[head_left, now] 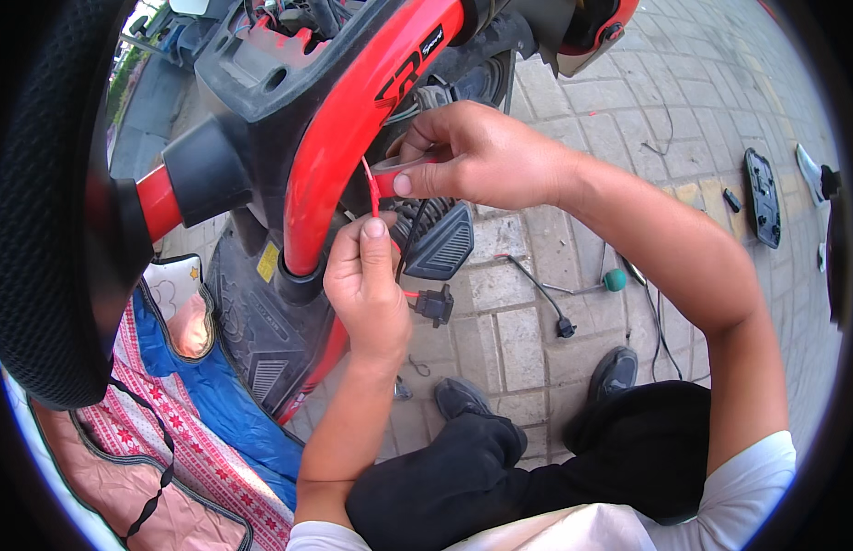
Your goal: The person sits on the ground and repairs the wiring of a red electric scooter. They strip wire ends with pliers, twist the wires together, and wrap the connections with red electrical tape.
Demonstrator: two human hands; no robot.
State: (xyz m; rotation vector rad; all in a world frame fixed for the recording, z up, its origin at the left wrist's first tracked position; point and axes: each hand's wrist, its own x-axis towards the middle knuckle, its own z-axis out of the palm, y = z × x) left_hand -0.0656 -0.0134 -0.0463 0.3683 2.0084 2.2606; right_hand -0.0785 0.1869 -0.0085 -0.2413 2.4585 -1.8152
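Observation:
My left hand [370, 285] pinches a thin red wire [374, 204] upright between thumb and fingertips, beside the red frame tube [339, 138] of a scooter. Just above it, my right hand [482, 156] is closed on a roll of red tape [417, 165]. A short red tape strip [387, 185] reaches from under my right thumb to the wire. The roll is partly covered by my fingers. Below my left hand's knuckles hangs a black socket [435, 305] on a red lead. A black cable runs down between the two hands.
A ribbed black footrest [440, 246] juts out beside my hands. On the paving lie a black plug lead [544, 294], a green-handled screwdriver [614, 280] and a black cover [763, 197]. A padded blue and patterned quilt [202, 413] hangs at the lower left, under the handlebar grip [55, 211].

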